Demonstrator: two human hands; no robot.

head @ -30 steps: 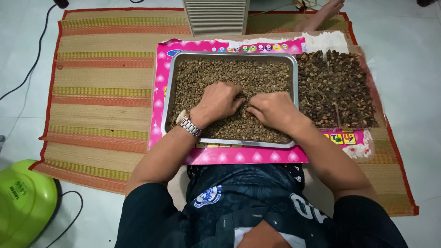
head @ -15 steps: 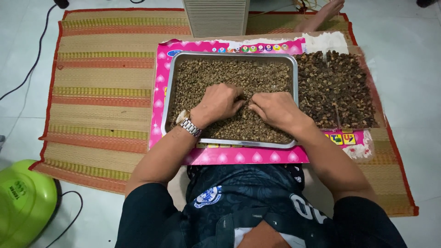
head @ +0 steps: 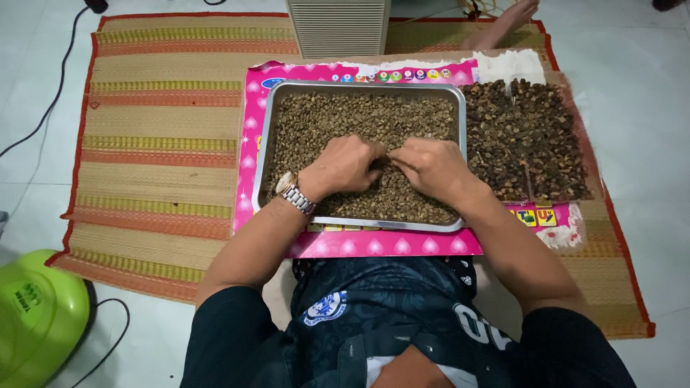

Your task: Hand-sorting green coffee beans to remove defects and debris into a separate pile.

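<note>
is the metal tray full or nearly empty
Full: small greenish-brown beans cover the rectangular metal tray from rim to rim, with no bare bottom showing.

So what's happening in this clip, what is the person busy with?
A person sits on a striped woven mat, both hands down in a metal tray of small olive-brown beans. The left hand, a watch on its wrist, and the right hand meet fingertip to fingertip at the middle of the tray. A pile of darker brown pieces lies just right of the tray on a pink board.
</note>
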